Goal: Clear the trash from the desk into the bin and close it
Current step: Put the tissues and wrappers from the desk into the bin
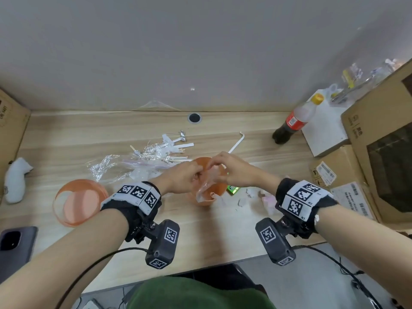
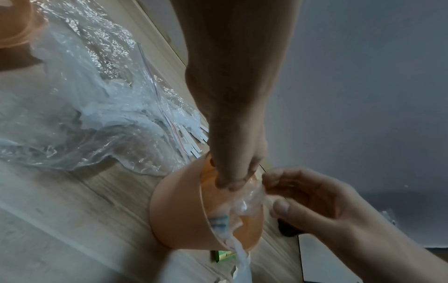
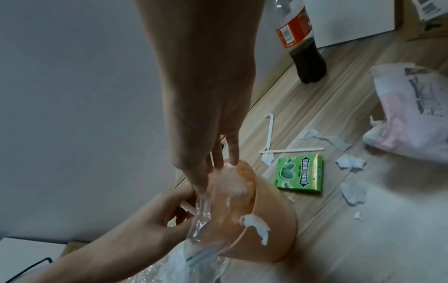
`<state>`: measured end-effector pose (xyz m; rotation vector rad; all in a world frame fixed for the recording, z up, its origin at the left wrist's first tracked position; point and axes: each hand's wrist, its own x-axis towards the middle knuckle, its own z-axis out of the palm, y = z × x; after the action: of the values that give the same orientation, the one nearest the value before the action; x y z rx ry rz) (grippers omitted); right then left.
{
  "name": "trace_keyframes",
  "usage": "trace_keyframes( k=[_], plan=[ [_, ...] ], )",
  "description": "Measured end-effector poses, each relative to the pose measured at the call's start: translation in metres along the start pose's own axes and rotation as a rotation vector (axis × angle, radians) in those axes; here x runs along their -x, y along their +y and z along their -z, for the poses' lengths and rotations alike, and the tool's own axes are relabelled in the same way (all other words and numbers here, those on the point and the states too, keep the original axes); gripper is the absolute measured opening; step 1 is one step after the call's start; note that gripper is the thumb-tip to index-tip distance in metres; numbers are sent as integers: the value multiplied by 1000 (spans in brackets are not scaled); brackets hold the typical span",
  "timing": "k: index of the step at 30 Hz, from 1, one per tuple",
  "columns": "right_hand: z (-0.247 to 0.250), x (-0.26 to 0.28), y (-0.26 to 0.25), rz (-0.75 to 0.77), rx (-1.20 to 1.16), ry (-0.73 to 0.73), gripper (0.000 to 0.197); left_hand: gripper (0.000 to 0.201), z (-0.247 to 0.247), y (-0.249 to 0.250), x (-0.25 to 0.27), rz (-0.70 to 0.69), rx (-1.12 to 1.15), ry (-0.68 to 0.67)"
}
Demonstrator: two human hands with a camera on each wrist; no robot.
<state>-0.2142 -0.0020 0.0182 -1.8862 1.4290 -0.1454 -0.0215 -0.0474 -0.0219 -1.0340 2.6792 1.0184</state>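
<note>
A small orange bin [image 1: 214,192] stands mid-desk with its mouth open. Over that mouth, both hands hold a crumpled clear plastic bag [image 1: 206,188]. My left hand [image 1: 196,175] pinches the bag's left side, seen close in the left wrist view [image 2: 232,181]. From the right, my right hand [image 1: 215,166] pinches the bag's top edge [image 3: 218,206] with its fingertips [image 3: 215,164]. The bag hangs partly inside the bin [image 2: 179,216] and partly over its near rim. A scrap of white tissue [image 3: 257,227] lies on the rim. The bin's translucent orange lid [image 1: 78,201] lies on the desk to the left.
Clear plastic wrap [image 1: 107,166] and paper strips [image 1: 176,150] lie behind the bin. A green gum pack [image 3: 300,174], tissue scraps [image 3: 351,162], a wooden stick [image 3: 290,150] and a pink-white bag [image 3: 412,114] lie to its right. A cola bottle [image 1: 292,123], cardboard boxes [image 1: 379,134] and a phone [image 1: 15,244] border the desk.
</note>
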Motion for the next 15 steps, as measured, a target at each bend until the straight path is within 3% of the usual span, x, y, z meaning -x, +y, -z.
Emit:
trace_keyframes(
  k=[3,5,8,10,15],
  plan=[
    [2,12,-1,58,60,-169,39,12,-1,-1,1,47,113,-51],
    [0,16,3,88,154,-249,56,22,2,-5,2,97,289,98],
    [-8,14,8,111,334,-281,72,25,3,-12,1,212,378,302],
    [-17,9,14,109,350,-253,66,21,0,-16,1,310,437,328],
    [-18,3,12,65,213,-258,40,22,-5,-18,3,427,604,203]
  ],
)
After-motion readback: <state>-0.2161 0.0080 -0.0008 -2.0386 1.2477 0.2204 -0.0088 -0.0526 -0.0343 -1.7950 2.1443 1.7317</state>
